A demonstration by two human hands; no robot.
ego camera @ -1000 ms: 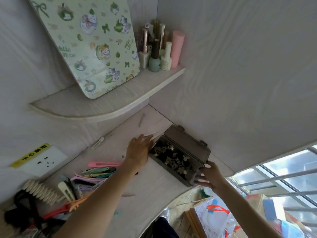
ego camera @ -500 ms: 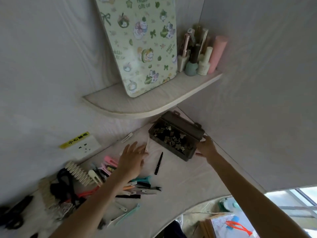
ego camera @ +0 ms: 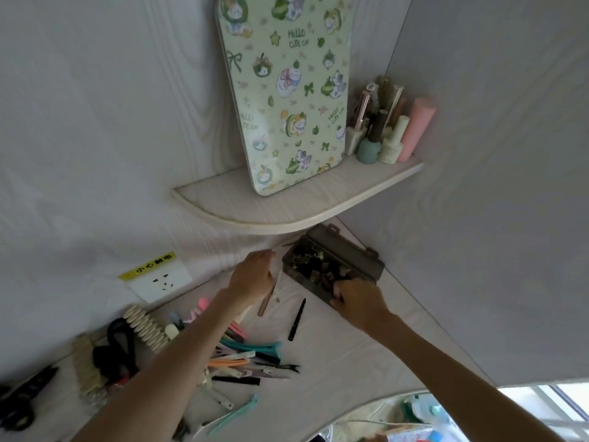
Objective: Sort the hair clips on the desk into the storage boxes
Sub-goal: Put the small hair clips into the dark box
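Beneath the corner shelf (ego camera: pixel 296 212), a dark storage box (ego camera: pixel 331 269) already holds small clips. The right hand (ego camera: pixel 360 301) grips its near end; the left hand (ego camera: pixel 251 275) pinches pale clips (ego camera: pixel 271 291) beside it. Most hair clips (ego camera: pixel 245 352) lie unsorted nearer the person.

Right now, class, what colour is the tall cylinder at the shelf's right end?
Pink: the cylinder shows best in the head view.

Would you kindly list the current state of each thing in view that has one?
Dark translucent plastic storage box: lid open, holds small clips.
Left hand: holds a long beige hair clip, lifted.
Right hand: grips the box's near end.
Slim black hair clip: flat on the desk, alone.
Green cat-print board: leaning upright on the shelf.
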